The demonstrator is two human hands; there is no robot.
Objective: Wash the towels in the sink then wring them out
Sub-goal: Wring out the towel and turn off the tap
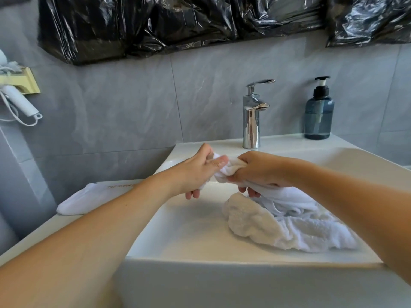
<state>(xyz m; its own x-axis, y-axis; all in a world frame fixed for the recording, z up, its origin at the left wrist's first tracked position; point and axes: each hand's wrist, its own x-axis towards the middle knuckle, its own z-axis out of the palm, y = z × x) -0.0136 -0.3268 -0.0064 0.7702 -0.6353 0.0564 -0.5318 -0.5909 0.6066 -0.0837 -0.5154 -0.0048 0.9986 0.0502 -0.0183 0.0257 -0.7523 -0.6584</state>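
Over the white sink [191, 236], both my hands grip one bunched white towel [224, 172]. My left hand [198, 172] curls round its left end with the thumb laid along the top. My right hand [255, 172] clenches the part beside it, and the rest of the towel hangs down into the basin to the right. A second white towel [262, 225] lies crumpled in the basin below my right hand. A third white towel [82, 198] lies folded on the counter left of the sink. No water runs from the chrome faucet [252, 116].
A blue soap dispenser [319, 112] stands on the sink's back right corner. A white hair dryer [17, 101] hangs on the left wall. Black plastic sheeting [178, 23] covers the wall above the grey tiles.
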